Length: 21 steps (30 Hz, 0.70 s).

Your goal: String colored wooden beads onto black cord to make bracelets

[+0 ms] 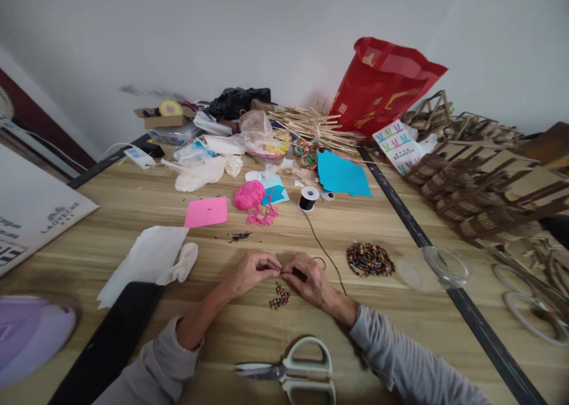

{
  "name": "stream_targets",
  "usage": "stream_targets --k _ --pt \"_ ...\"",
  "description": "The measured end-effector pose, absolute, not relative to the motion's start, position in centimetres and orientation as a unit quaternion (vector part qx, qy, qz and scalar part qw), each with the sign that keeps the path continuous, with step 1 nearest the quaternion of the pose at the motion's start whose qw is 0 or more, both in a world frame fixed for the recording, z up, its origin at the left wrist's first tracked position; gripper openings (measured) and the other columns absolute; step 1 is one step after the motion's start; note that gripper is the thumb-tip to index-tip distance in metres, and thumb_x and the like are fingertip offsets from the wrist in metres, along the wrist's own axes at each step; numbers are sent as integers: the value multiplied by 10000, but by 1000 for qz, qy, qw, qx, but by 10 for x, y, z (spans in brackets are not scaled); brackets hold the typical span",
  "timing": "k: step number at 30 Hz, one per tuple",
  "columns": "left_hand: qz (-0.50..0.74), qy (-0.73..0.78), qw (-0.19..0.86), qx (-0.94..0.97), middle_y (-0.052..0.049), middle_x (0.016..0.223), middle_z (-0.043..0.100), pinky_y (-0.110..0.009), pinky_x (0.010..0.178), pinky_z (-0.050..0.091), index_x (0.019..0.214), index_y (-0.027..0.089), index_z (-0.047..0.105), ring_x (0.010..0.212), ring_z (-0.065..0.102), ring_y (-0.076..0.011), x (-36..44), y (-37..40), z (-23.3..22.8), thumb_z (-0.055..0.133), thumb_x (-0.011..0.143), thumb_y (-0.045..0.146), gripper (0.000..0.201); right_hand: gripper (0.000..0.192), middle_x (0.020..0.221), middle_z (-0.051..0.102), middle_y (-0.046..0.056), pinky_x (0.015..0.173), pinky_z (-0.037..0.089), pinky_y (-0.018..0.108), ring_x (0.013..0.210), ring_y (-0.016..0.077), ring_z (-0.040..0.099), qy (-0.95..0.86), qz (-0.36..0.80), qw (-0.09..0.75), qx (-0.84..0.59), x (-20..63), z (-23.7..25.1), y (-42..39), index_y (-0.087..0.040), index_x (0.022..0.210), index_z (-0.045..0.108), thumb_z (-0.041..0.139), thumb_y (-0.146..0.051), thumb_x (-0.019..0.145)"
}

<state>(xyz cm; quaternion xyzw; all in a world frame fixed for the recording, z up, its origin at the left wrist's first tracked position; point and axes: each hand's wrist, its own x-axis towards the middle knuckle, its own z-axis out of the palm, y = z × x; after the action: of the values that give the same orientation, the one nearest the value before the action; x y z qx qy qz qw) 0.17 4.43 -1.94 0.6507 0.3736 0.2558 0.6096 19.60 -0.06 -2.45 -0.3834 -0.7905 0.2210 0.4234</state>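
Note:
My left hand (253,270) and my right hand (310,280) meet fingertip to fingertip over the wooden table (133,215). Both pinch a thin black cord (323,251) that runs back to a black spool (308,198). A short string of coloured beads (280,296) lies just under my fingers. A round pile of loose coloured beads (370,260) sits to the right of my right hand. Whether a bead sits between my fingertips cannot be made out.
Scissors (293,372) lie near the front edge. A clear lid (438,267), pink yarn (250,195), pink paper (206,211), blue sheets (342,175), white tissue (146,257) and a black slab (111,340) surround me. Wooden frames (480,185) and a red bag (380,85) stand at the back right.

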Motion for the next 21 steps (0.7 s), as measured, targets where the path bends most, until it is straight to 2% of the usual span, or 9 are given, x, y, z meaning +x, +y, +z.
stream_targets --k 21 --pt "249 384 610 647 -39 709 706 -252 660 478 729 128 679 672 635 -149 2 43 -19 706 659 212 113 185 729 644 58 662 449 297 690 178 585 -789 228 416 -390 195 -26 -1 -179 797 603 561 -322 906"
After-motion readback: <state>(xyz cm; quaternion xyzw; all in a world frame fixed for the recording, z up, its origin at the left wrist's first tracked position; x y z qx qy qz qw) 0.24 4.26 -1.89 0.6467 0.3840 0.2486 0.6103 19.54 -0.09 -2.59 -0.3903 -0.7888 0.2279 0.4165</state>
